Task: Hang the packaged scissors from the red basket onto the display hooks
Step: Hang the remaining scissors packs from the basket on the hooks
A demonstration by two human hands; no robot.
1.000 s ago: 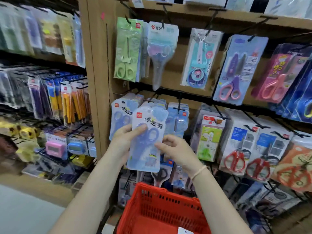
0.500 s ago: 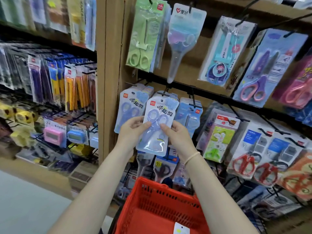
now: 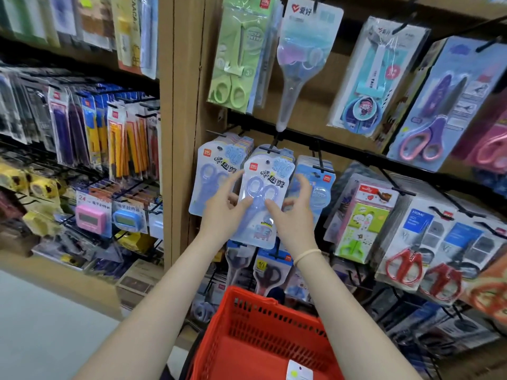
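Note:
A pale blue pack of scissors (image 3: 262, 187) is held upright in front of the middle row of the display. Its hang hole sits just below the black hook (image 3: 274, 145) that carries several matching packs. My left hand (image 3: 223, 215) grips the pack's left edge, thumb on the front. My right hand (image 3: 295, 218) holds the right edge with its thumb on the front and fingers spread behind. Whether the hole is on the hook, I cannot tell. The red basket (image 3: 247, 303) sits below my forearms, and its visible floor holds only a white label.
A matching row of blue packs (image 3: 211, 171) hangs just left, and another blue row (image 3: 318, 182) just right. Green scissors (image 3: 236, 56) and a clear-pack pair (image 3: 299, 58) hang above. A wooden upright (image 3: 183, 133) divides off the left shelves of pens and timers.
Both hands have raised the blue pack up and away from me, from above the basket to the hook's front end. The view has closed in on the display.

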